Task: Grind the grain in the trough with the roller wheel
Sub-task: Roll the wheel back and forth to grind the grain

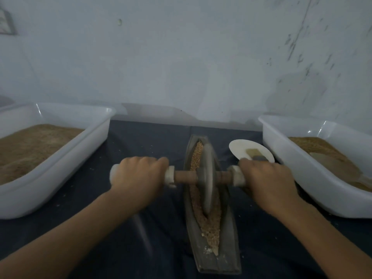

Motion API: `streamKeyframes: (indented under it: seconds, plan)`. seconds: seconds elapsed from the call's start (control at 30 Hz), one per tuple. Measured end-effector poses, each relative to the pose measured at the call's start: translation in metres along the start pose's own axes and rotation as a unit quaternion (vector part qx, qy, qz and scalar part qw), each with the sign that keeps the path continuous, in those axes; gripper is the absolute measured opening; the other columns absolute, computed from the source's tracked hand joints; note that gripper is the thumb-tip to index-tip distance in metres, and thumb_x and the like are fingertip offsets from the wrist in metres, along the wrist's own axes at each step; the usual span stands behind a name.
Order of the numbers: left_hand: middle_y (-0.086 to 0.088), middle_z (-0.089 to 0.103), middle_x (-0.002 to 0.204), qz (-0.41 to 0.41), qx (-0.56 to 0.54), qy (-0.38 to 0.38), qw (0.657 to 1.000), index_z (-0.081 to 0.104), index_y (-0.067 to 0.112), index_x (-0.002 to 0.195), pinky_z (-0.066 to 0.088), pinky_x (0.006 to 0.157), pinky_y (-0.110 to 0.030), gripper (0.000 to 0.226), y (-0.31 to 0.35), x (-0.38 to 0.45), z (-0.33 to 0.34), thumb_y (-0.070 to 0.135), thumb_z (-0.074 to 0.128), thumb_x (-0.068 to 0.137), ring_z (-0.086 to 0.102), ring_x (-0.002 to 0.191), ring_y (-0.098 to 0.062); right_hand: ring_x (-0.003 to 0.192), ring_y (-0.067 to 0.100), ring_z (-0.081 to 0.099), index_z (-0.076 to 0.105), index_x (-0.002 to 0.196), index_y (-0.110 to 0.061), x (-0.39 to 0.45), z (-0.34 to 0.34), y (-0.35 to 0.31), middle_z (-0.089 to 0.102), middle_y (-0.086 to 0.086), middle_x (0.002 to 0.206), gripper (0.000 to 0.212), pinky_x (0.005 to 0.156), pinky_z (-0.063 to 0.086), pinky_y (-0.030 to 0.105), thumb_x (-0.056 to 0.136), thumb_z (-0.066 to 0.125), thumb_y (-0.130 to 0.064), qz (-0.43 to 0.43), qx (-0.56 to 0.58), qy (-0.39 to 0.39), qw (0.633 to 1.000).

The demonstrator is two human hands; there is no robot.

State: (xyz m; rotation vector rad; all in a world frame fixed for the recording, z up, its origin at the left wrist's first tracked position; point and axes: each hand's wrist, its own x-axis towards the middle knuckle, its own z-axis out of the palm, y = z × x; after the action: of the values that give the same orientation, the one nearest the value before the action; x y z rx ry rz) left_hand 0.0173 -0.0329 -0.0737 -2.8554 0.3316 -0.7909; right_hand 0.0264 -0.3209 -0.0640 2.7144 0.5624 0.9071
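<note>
Two hands on the roller wheel [207,176], wheel standing upright in the trough [211,202].

Left hand [138,176] and right hand [265,178] each clench a pale handle end of the wooden axle. Grain [209,222] lies along the trough groove, mid dark cloth [124,238]. White tubs [66,160] of grain sit at the left and right edges; a white plate [239,148] lies just beyond the right hand.

Dull grey stone-like trough [211,238] and roller wheel [206,176], brown wooden axle [184,176]. Glossy white plastic tubs [50,174], matt dark cloth [145,141] over tabletop. Coarse tan grain [209,224].
</note>
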Motion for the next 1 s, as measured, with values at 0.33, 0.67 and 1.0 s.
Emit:
streamKeyframes:
  seconds: [0.33,0.67,1.0]
  plan:
    - [0.003,0.063,0.085,-0.045,-0.048,-0.028,0.997,0.042,0.028,0.080,0.042,0.063,-0.032,0.023,-0.003,0.025,0.016,0.047,0.056,0.085,0.063,0.078,-0.024,0.067,0.022,0.059,0.052,0.087,-0.020,0.025,-0.002,-0.006,0.061,0.000,0.077,0.026,0.054,0.035,0.029,0.074,0.074,-0.027,0.015,-0.026,-0.028,0.999]
    - [0.005,0.051,0.052,0.055,0.013,0.048,0.997,0.047,0.024,0.061,0.023,0.045,-0.025,0.046,0.009,-0.027,-0.036,0.028,0.088,0.043,0.051,0.041,-0.016,0.045,0.017,0.051,0.053,0.066,-0.022,-0.036,-0.027,-0.005,0.053,-0.005,0.055,0.042,0.038,0.033,0.025,0.046,0.089,-0.026,0.007,0.049,-0.012,0.999]
    - [-0.002,0.066,0.102,-0.044,0.022,-0.110,0.993,0.060,0.026,0.099,0.037,0.067,-0.034,0.016,0.003,0.080,0.000,0.035,0.062,0.086,0.063,0.092,-0.025,0.068,0.021,0.058,0.044,0.083,-0.023,0.050,0.048,0.011,0.059,-0.002,0.075,0.017,0.063,0.051,0.036,0.085,0.060,-0.028,0.092,0.029,-0.078,0.992]
